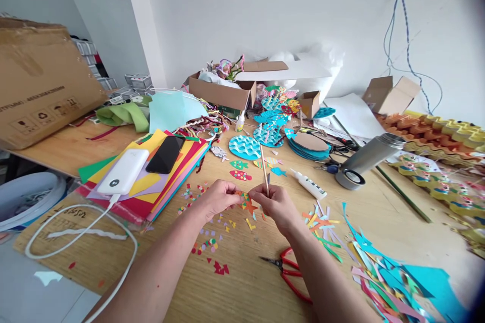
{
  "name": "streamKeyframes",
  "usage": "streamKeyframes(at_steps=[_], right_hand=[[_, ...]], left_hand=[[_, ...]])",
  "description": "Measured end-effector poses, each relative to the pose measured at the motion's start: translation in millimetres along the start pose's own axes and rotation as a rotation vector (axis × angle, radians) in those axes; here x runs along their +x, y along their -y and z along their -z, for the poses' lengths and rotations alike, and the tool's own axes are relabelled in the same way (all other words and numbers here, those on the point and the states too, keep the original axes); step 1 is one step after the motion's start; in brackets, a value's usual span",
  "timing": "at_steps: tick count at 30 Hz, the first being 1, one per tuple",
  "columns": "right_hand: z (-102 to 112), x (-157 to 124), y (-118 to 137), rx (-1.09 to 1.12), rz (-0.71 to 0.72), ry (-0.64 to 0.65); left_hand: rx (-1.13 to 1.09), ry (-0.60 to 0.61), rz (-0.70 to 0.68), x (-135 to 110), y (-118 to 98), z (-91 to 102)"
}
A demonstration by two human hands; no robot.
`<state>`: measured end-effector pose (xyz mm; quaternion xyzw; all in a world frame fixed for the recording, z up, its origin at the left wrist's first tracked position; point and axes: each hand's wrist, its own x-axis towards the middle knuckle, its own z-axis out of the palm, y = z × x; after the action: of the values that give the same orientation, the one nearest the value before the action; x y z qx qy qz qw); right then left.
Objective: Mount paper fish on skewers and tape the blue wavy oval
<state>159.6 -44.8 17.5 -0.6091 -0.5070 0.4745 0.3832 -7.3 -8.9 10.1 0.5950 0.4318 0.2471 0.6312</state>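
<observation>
My left hand (219, 198) and my right hand (276, 204) meet over the wooden table (242, 282), fingers pinched together. The right hand grips a thin wooden stick (263, 164) that rises up and away from it. Between the two hands is a small orange paper star (249, 206) with coloured bits on it; the left fingers pinch its edge. Paper confetti (206, 246) lies scattered just under the hands. Red-handled scissors (290, 272) lie beside my right forearm.
A stack of coloured paper (166, 181) at left carries a white power bank (123, 171) and a black phone (165, 154). Paper fish and blue wave discs (245, 147), a glue bottle (308, 184), a metal flask (366, 159), cardboard boxes (222, 92) and paper scraps (382, 267) surround the hands.
</observation>
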Motion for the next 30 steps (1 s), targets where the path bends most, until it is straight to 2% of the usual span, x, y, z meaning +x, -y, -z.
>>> streamKeyframes(at_steps=[9,16,30], right_hand=[[1.0,-0.5,0.5,-0.040,0.018,0.046],[2.0,-2.4,7.7,-0.093,-0.009,0.050],[3.0,-0.1,2.5,-0.173,0.073,0.052]], left_hand=[[0.069,0.039,-0.006,5.2,10.0,2.5],[0.046,0.041,0.015,2.3,3.8,1.5],[0.109,0.034,0.000,2.1,6.6,2.5]])
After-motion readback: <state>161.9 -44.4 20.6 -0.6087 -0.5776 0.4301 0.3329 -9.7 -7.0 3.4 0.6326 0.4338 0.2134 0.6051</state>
